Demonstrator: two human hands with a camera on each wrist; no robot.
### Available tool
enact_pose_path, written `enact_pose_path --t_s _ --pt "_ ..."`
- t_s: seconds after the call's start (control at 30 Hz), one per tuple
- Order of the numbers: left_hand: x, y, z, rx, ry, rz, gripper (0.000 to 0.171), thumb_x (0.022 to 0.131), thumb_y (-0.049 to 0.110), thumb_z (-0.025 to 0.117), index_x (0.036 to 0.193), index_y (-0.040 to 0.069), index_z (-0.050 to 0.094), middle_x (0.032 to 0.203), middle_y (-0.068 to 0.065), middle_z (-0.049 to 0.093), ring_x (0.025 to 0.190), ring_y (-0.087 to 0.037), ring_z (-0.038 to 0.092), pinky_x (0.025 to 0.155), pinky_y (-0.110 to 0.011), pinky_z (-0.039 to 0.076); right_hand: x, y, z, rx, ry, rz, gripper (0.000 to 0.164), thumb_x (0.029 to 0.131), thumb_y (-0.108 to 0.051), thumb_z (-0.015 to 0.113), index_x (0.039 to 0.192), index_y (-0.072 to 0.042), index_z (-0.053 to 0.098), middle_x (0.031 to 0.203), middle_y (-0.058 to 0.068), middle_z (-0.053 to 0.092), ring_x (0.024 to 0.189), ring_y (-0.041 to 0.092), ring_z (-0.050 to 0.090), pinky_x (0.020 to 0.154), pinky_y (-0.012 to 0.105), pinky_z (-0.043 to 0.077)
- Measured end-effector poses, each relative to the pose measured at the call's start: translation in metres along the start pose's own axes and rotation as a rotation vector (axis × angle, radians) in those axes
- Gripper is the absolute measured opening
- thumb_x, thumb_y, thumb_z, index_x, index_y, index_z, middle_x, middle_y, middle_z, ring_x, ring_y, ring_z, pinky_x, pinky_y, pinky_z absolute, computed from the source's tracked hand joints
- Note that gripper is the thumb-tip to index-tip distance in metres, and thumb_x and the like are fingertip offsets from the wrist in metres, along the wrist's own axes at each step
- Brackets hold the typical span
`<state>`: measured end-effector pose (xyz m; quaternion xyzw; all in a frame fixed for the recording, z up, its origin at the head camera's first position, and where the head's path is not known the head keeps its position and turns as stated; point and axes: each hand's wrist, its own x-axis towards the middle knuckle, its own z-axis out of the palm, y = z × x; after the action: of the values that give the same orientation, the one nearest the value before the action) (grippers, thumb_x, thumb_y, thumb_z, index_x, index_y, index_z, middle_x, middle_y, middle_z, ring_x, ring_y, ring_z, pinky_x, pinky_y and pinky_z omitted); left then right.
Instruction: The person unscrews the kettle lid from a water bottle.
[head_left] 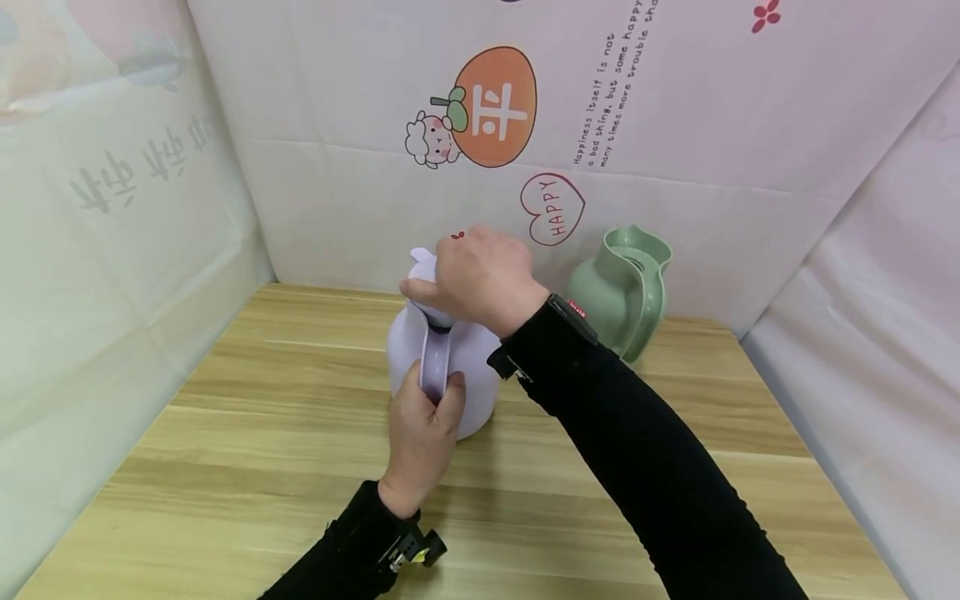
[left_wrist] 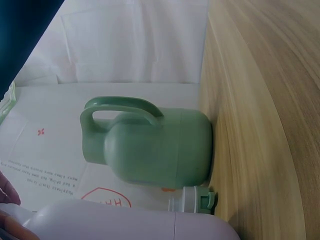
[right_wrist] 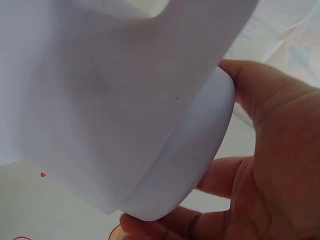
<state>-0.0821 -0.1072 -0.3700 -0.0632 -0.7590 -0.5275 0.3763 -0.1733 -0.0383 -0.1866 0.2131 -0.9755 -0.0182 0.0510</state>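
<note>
A lilac vacuum jug [head_left: 477, 375] stands upright on the wooden table in the head view. My left hand [head_left: 422, 425] grips its handle [head_left: 435, 358], fingers wrapped round it and the thumb along the right side. Over the jug's mouth, my right hand [head_left: 487, 279] holds the lilac lid [head_left: 422, 268] between thumb and fingers. In the right wrist view the lid [right_wrist: 185, 155] is at the jug's rim, with fingertips on its edge. Whether it is seated or loose, I cannot tell.
A green jug [head_left: 600, 292] stands to the right at the back, its top without a lid. In the left wrist view a green and white stopper [left_wrist: 197, 200] is on the table between the jugs. Printed white cloth [head_left: 337, 192] hangs behind and at both sides.
</note>
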Motion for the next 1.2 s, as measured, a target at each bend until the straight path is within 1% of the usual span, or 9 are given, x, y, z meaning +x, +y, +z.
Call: enact_pose_path --t_s 0.17,0.3,0.4,0.47,0.57,0.67,0.8,0.97,1.2 --pt "0.000 0.000 0.000 -0.003 0.008 -0.006 0.014 0.096 0.012 0.065 0.089 0.005 0.055 0.069 0.003 0.038 0.060 -0.010 0.039 0.050 -0.024 0.032 0.001 0.004 0.000 0.041 0.015 -0.090 0.034 0.086 -0.051 0.056 0.081 -0.018 0.059 0.082 0.001 0.061 0.069 0.022 0.060 0.052 0.038 0.046" --pt "-0.001 0.000 0.001 -0.011 0.010 -0.009 0.014 0.097 0.013 0.064 0.089 0.004 0.056 0.070 0.002 0.039 0.061 -0.011 0.040 0.051 -0.024 0.033 0.002 0.007 0.001 0.070 0.021 -0.150 0.028 0.086 -0.047 0.059 0.086 -0.019 0.061 0.084 0.001 0.061 0.074 0.020 0.059 0.055 0.037 0.046" --pt "-0.001 -0.001 0.000 -0.014 0.009 -0.006 0.014 0.098 0.013 0.064 0.090 0.004 0.057 0.070 0.002 0.039 0.061 -0.011 0.041 0.051 -0.024 0.033 0.003 0.010 0.000 0.091 0.011 -0.184 0.029 0.087 -0.047 0.060 0.101 -0.023 0.067 0.089 -0.001 0.062 0.083 0.018 0.058 0.060 0.037 0.047" --pt "-0.001 -0.001 0.000 -0.016 0.005 -0.006 0.014 0.098 0.013 0.064 0.091 0.003 0.057 0.071 0.002 0.040 0.062 -0.012 0.041 0.051 -0.025 0.033 0.003 0.011 0.000 0.103 -0.007 -0.210 0.035 0.088 -0.046 0.061 0.115 -0.025 0.070 0.095 -0.001 0.063 0.090 0.017 0.057 0.065 0.036 0.048" --pt "-0.001 -0.001 0.000 -0.017 0.001 -0.007 0.014 0.098 0.013 0.065 0.092 0.003 0.057 0.071 0.001 0.040 0.062 -0.012 0.042 0.052 -0.025 0.034 0.005 0.013 -0.002 0.119 -0.041 -0.253 0.049 0.090 -0.044 0.061 0.136 -0.028 0.066 0.105 -0.002 0.065 0.101 0.018 0.054 0.072 0.035 0.047" --pt "-0.001 0.000 0.000 -0.018 0.001 -0.013 0.014 0.098 0.013 0.065 0.092 0.003 0.058 0.071 0.001 0.041 0.063 -0.013 0.043 0.052 -0.025 0.035 0.006 0.015 -0.003 0.140 -0.079 -0.291 0.055 0.091 -0.041 0.062 0.144 -0.028 0.062 0.110 -0.001 0.066 0.106 0.018 0.053 0.077 0.034 0.047" --pt "-0.001 0.001 0.000 -0.020 0.006 -0.016 0.013 0.097 0.013 0.065 0.093 0.002 0.059 0.072 -0.001 0.044 0.064 -0.014 0.046 0.053 -0.026 0.037 0.006 0.016 -0.005 0.170 -0.119 -0.325 0.054 0.093 -0.039 0.062 0.145 -0.028 0.060 0.112 -0.001 0.066 0.107 0.018 0.053 0.081 0.034 0.047" --pt "-0.001 0.002 0.000 -0.015 0.005 -0.020 0.014 0.098 0.014 0.065 0.094 0.002 0.059 0.072 -0.002 0.046 0.065 -0.015 0.047 0.053 -0.025 0.037 0.005 0.018 -0.007 0.201 -0.138 -0.359 0.050 0.095 -0.036 0.060 0.145 -0.029 0.061 0.117 -0.004 0.066 0.108 0.018 0.054 0.084 0.033 0.047" --pt "-0.001 0.002 0.000 -0.019 -0.006 -0.040 0.014 0.098 0.014 0.064 0.092 0.003 0.058 0.072 0.000 0.043 0.063 -0.013 0.045 0.052 -0.025 0.036 0.003 0.019 -0.009 0.241 -0.165 -0.362 0.047 0.097 -0.033 0.060 0.143 -0.032 0.062 0.131 -0.007 0.064 0.111 0.018 0.053 0.085 0.035 0.048"
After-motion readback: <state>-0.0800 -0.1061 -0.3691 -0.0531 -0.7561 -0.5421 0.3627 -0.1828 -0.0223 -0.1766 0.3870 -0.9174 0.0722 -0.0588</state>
